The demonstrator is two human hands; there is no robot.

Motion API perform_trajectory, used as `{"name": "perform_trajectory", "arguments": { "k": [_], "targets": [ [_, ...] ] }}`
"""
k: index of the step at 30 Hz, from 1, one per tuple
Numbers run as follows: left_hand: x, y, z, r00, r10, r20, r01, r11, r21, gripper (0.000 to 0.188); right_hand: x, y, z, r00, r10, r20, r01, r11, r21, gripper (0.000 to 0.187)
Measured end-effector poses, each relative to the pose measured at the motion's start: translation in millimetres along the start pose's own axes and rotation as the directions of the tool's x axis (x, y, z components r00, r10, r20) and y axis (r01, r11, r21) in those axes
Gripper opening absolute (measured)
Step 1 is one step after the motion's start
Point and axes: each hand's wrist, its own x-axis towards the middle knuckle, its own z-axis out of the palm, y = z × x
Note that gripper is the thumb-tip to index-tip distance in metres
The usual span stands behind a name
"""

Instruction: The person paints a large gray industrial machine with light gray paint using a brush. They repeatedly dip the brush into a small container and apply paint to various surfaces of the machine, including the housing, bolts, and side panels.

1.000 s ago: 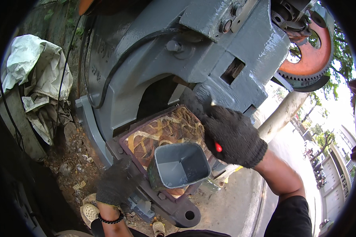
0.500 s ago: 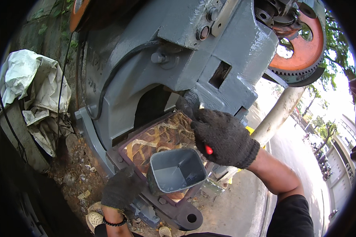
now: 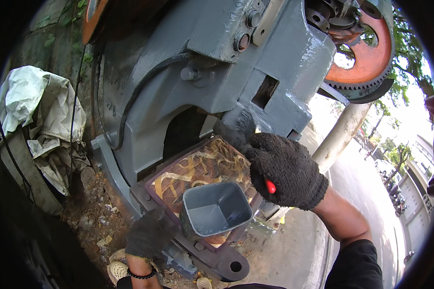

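Observation:
In a dark knitted glove, my right hand (image 3: 287, 171) is closed around a red-handled brush (image 3: 270, 186). Only the end of its handle shows clearly; dark, wet-looking bristles seem to lie against the grey machine frame (image 3: 212, 89). My left hand (image 3: 152, 235), gloved too, is low beside a squarish grey tub (image 3: 202, 207). Blur and shadow hide its fingers, so whether it touches the tub cannot be told. Grey paint coats the tub's inside. It rests on a brown patterned sheet (image 3: 178, 180) covering the machine's bed.
An orange toothed wheel (image 3: 364, 62) is mounted at the upper right. White crumpled sheeting (image 3: 26, 96) is heaped at the left near hanging cables. A purplish lug with a hole (image 3: 226, 265) juts out near my feet. A pale post (image 3: 342, 132) stands beside the road.
My right hand has shifted right and slightly down along the grey frame with the brush. The tub stays where it was, and my left hand has barely moved.

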Motion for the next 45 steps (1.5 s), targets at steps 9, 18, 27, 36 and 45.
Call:
{"name": "perform_trajectory", "arguments": {
  "k": [9, 18, 27, 36, 45],
  "targets": [
    [3, -5, 4, 0.998, 0.054, -0.011, -0.053, 0.998, 0.03, 0.072, -84, -16, -34, 0.977, 0.178, -0.117, -0.171, 0.983, 0.066, 0.042],
    [-2, 3, -1, 1.0, 0.003, -0.008, -0.002, 1.0, 0.01, 0.068, -36, -6, 10, 0.997, 0.05, -0.058, -0.051, 0.999, -0.011, 0.045],
    [16, 0, -31, 0.995, 0.009, -0.103, -0.001, 0.997, 0.072, 0.063, -99, -35, -11, 0.958, 0.228, -0.177, -0.196, 0.964, 0.182, 0.032],
    [72, -22, -109, 0.999, 0.032, 0.037, -0.017, 0.937, -0.348, 0.06, -71, -49, 25, 0.306, 0.697, -0.648, -0.779, 0.575, 0.251, 0.036],
    [106, -40, -148, 0.938, 0.296, 0.178, -0.149, 0.811, -0.566, 0.081, -76, -99, 65, -0.034, 0.724, -0.689, -0.718, 0.462, 0.521, 0.013]
  ]
}}
